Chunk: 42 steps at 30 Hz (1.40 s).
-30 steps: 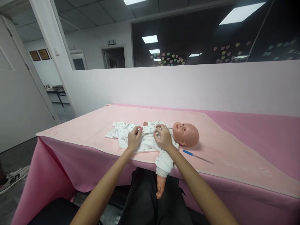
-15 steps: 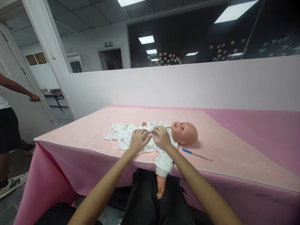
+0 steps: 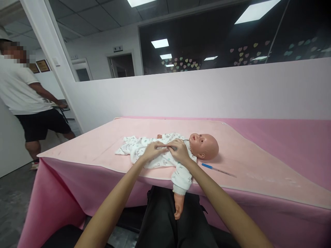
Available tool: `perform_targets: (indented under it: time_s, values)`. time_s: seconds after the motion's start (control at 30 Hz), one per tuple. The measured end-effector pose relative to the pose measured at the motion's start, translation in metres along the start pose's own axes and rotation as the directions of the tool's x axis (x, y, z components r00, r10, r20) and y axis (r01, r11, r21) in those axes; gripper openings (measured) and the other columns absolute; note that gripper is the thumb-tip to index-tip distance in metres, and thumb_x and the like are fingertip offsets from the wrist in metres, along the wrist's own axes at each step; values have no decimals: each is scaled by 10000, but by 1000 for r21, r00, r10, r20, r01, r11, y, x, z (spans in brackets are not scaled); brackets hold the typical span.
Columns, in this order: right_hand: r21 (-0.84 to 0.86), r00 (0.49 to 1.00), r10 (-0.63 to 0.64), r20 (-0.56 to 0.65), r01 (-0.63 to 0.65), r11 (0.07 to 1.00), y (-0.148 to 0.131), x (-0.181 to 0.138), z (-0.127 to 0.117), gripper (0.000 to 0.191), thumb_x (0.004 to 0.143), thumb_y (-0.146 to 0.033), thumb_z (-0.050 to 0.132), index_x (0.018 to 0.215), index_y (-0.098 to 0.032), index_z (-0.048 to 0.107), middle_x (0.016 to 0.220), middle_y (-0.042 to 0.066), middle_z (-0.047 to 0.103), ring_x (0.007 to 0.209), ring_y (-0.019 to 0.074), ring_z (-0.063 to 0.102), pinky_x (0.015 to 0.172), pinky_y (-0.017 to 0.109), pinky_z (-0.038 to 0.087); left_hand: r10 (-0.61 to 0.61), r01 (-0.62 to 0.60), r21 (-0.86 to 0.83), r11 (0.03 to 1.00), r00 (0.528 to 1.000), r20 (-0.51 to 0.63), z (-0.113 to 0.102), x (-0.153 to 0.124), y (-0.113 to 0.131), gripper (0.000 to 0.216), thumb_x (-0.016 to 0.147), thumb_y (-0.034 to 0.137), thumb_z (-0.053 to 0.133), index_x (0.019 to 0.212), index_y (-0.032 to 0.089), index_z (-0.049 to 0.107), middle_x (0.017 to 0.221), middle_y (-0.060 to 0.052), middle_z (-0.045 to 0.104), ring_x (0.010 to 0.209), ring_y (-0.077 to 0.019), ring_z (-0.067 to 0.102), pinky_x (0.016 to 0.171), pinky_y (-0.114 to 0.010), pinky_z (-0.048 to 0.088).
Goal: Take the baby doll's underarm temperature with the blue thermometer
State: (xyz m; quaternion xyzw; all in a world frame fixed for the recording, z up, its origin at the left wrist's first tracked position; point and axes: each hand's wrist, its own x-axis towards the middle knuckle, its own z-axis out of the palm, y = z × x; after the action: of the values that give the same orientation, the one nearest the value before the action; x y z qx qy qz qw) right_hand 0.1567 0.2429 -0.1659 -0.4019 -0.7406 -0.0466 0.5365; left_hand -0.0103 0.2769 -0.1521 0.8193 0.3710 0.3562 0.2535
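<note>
A baby doll (image 3: 205, 146) lies on its back, head to the right, dressed in a white printed baby outfit (image 3: 161, 162). My left hand (image 3: 153, 150) is over the doll's belly, its thumb and fingers pinched on the front of the outfit. Right beside it, over the chest, my right hand (image 3: 179, 150) pinches the same fabric, and the fingertips of both hands meet. The small bit of cloth between them is mostly hidden. One doll arm (image 3: 179, 203) hangs over the table's near edge above my lap.
A thermometer-like stick with a blue end (image 3: 207, 166) lies near the doll's head. The table has a pale pink mat (image 3: 258, 172) over a darker pink cloth (image 3: 62, 186). A low white wall (image 3: 207, 93) stands behind. At far left, a person (image 3: 20, 86) is by a doorway.
My left hand's fingers have stretched toward the right hand and the wrist has lowered slightly. The person at left has moved right, into the doorway. The doll stays in place.
</note>
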Motion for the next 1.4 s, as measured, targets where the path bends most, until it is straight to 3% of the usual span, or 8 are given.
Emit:
perform_targets:
  time_s: [0.23, 0.4, 0.63, 0.9, 1.23, 1.4]
  values:
    - [-8, 1000, -1, -19, 1, 1000, 1, 0, 1, 174, 728, -119, 545, 773, -230, 671, 757, -3, 665, 775, 166, 561, 765, 328, 407, 35, -35, -9, 999, 999, -15, 1, 0, -1, 301, 723, 491, 566, 841, 250, 702, 945, -18, 634, 893, -174, 567, 803, -274, 431]
    - [-9, 1000, -2, -23, 2, 1000, 4, -1, 3, 199, 723, -97, 532, 773, -227, 675, 759, 5, 659, 770, 167, 563, 752, 321, 413, 40, -41, -61, 997, 999, -23, 1, -1, -2, 330, 732, 492, 562, 890, 234, 695, 944, -27, 640, 908, -175, 571, 827, -275, 431]
    - [25, 994, -110, -25, 111, 994, 4, -3, 2, 236, 760, -88, 517, 825, -250, 676, 800, -10, 676, 787, 161, 579, 783, 333, 398, 27, -27, -77, 997, 1000, 1, -1, -1, -3, 327, 702, 466, 610, 921, 234, 683, 979, -36, 635, 936, -186, 569, 823, -278, 442]
    - [-25, 997, -67, -25, 66, 998, 3, -1, 5, 178, 740, -96, 531, 795, -214, 652, 777, 11, 663, 778, 173, 572, 757, 328, 411, 51, -54, -135, 989, 998, -21, 1, 0, -8, 296, 727, 467, 587, 839, 216, 698, 940, -37, 634, 901, -171, 575, 823, -278, 441]
    - [-8, 992, -120, -35, 119, 993, 3, -4, 1, 236, 776, -87, 501, 871, -240, 655, 796, -3, 668, 780, 163, 571, 770, 327, 406, -5, 1, -122, 993, 999, -32, 3, -1, -6, 350, 657, 464, 659, 919, 233, 683, 978, -42, 629, 941, -196, 571, 799, -282, 452]
    - [-28, 994, -108, -12, 108, 994, 0, -3, 2, 207, 746, -78, 504, 799, -216, 649, 777, 9, 666, 770, 171, 572, 765, 332, 410, 44, -48, -150, 987, 998, -34, 3, 0, -8, 297, 707, 461, 611, 863, 223, 697, 947, -41, 639, 912, -175, 577, 823, -282, 444]
